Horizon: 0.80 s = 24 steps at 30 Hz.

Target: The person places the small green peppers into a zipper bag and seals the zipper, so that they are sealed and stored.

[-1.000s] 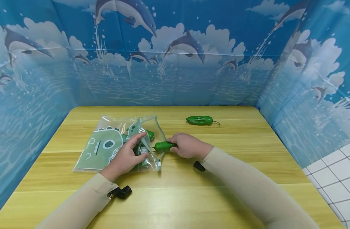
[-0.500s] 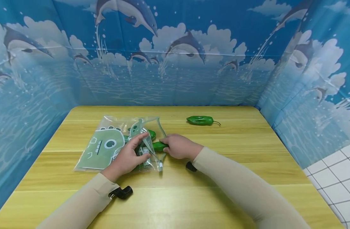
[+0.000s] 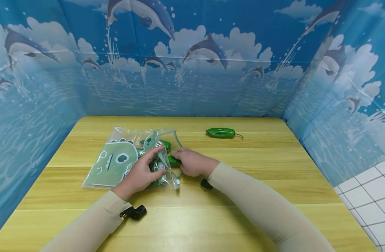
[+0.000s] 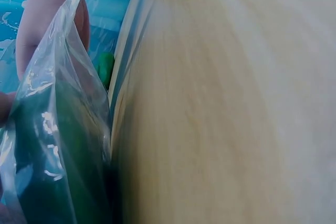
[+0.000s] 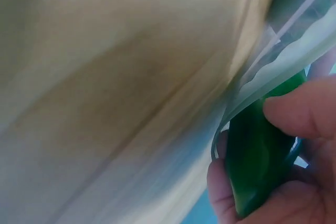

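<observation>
A clear slider zip bag (image 3: 116, 166) printed with a green one-eyed monster lies on the table, its mouth gaping to the right. My left hand (image 3: 138, 176) holds the bag near its mouth, thumb and fingers spread around the film. Through the plastic a green pepper (image 3: 167, 145) shows inside. Another green pepper (image 5: 257, 150) is in my right hand (image 3: 193, 162), gripped between thumb and fingers. In the right wrist view its far end passes under the bag's edge (image 5: 273, 87), while the fingers stay at the opening.
A third green pepper (image 3: 220, 133) with a curled stem lies toward the back right of the wooden table (image 3: 192, 224). Behind and beside the table hangs a blue dolphin-print curtain (image 3: 192, 94). White floor tiles (image 3: 371, 196) show at the right.
My right hand has moved left with its pepper, carrying the pepper's front end into the bag's mouth. The left hand and bag have barely shifted.
</observation>
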Tool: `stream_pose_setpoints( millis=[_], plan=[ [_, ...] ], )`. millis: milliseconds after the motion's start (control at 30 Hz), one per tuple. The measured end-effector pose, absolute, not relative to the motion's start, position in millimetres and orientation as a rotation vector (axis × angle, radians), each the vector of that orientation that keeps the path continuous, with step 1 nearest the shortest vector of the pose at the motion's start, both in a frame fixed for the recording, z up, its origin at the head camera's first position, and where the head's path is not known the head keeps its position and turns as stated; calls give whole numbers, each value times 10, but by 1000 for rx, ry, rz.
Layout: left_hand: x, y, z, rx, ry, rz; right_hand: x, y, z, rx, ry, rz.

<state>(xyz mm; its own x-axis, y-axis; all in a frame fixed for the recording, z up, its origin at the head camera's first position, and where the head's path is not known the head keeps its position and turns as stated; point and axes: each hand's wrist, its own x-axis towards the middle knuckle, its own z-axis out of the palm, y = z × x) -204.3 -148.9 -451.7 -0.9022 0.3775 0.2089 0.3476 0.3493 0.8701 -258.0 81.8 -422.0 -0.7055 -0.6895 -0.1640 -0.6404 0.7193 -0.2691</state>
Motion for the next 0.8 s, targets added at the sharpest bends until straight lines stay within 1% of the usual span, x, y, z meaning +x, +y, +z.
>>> stream_pose_setpoints(
  millis=[367, 633, 800],
  plan=[
    [-2041, -1486, -4524, 688, 2545, 1646, -2591, 857, -4255, -1049, 2681, -337],
    [-2045, -1480, -4516, 680, 2549, 1655, -2591, 1046, -4246, -954, 2704, -460],
    [-2047, -1479, -4508, 679, 2552, 1656, -2600, 1108, -4244, -965, 2717, -494]
  ],
)
